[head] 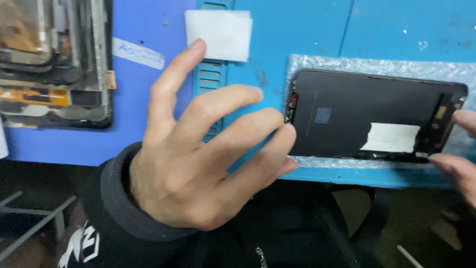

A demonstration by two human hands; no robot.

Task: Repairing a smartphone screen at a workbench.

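Near edge of bench, 3 o'clock: black phone screen panel (372,116) lies flat, face down, on a sheet of bubble wrap (367,63), which sits on the blue work mat (297,30).
Panel detail: white label and a small blue square on its back; dark cut-outs at both short ends.
Left hand (198,159): fingers spread wide, holding nothing; two fingertips reach the panel's 9 o'clock end, touching or just short of it, cannot tell which.
Right hand (458,154): mostly out of frame; two fingertips rest at the panel's 3 o'clock end, not closed around it.
Handling, as judged: thin, light, stiff but brittle; likely slick on the glass side. Best taken by the long edges, clear of cut-outs and any flex cable.
11 o'clock: opened device frames (54,64), stacked, well apart.
12 o'clock: folded white wipe (218,33); a white tape strip (138,53) beside it.
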